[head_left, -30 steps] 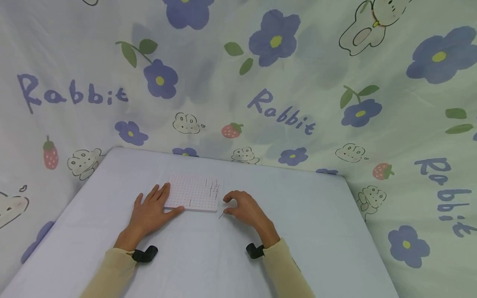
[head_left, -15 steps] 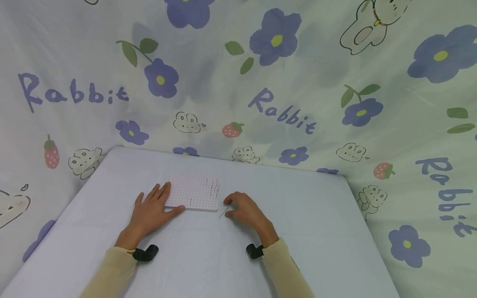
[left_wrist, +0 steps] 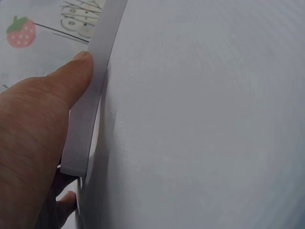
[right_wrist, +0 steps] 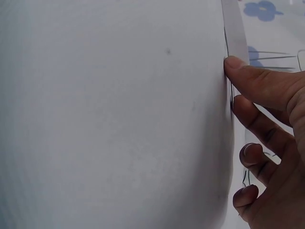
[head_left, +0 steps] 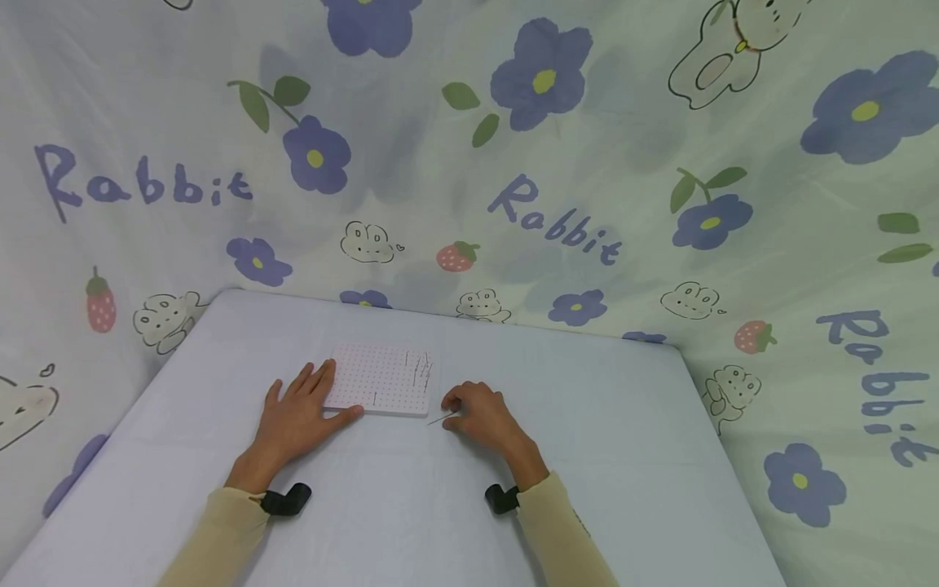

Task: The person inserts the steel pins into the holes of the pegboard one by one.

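Note:
A white board [head_left: 367, 377] with a grid of small dots or holes lies on the table. Several thin needles stand up from its right part, and a single needle [head_left: 375, 399] stands near its front edge. My left hand [head_left: 292, 420] rests against the board's left side with fingers spread, its thumb on the front edge. Just right of the board, my right hand [head_left: 482, 414] pinches a thin metal needle [head_left: 435, 421] between thumb and fingers, its free end slanting toward the board's front right corner. In the right wrist view this needle [right_wrist: 227, 44] runs past the thumb tip.
A white cloth covers the table [head_left: 396, 505]. Behind it hangs a curtain [head_left: 411, 147] printed with flowers, rabbits and strawberries. Each wrist wears a small black camera, such as the left camera [head_left: 288, 500].
The needle in my right hand has tipped from a steeper slant to a flatter one, and the right fingers have drawn closer together. My left hand and the board stay put.

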Action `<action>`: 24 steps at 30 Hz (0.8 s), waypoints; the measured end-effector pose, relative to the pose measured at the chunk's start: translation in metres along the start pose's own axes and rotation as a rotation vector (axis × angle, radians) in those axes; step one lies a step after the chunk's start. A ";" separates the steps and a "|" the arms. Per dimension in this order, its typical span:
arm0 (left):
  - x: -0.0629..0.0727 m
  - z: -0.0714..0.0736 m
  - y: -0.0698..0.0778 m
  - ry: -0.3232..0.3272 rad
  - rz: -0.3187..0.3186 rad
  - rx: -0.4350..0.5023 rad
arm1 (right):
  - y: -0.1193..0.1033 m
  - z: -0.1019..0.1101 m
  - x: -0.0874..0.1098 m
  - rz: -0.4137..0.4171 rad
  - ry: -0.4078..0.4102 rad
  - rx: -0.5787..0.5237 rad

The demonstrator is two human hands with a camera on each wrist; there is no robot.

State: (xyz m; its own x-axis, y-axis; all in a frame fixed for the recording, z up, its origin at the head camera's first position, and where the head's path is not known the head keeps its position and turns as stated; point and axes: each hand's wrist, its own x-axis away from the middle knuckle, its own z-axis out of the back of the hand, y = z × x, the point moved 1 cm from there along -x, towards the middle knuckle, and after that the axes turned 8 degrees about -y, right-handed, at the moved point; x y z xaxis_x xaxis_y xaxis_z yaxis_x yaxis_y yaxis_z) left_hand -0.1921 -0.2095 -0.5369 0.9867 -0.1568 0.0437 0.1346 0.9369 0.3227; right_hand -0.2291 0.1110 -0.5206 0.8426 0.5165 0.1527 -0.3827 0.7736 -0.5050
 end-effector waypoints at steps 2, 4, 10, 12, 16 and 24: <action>0.000 0.000 0.000 0.000 0.000 0.001 | 0.001 0.000 0.000 -0.002 0.000 -0.001; 0.000 0.000 0.000 0.000 0.001 0.004 | 0.002 -0.001 0.000 -0.005 -0.003 0.000; 0.000 0.000 0.000 -0.006 0.003 0.006 | 0.004 -0.004 -0.002 -0.005 -0.023 -0.041; -0.001 -0.001 0.000 -0.007 0.004 0.004 | 0.004 -0.004 -0.002 -0.006 -0.027 -0.058; -0.001 -0.002 -0.001 -0.008 0.008 0.000 | 0.004 -0.004 -0.002 -0.004 -0.033 -0.059; -0.001 -0.002 0.000 -0.004 0.009 -0.002 | 0.003 -0.005 -0.002 0.017 -0.039 0.005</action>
State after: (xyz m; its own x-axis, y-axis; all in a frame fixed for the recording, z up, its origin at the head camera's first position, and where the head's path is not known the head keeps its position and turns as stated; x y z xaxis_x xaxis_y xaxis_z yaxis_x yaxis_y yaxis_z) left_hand -0.1927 -0.2086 -0.5387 0.9874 -0.1499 0.0500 0.1264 0.9389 0.3200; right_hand -0.2302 0.1103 -0.5270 0.8208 0.5431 0.1769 -0.3987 0.7665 -0.5035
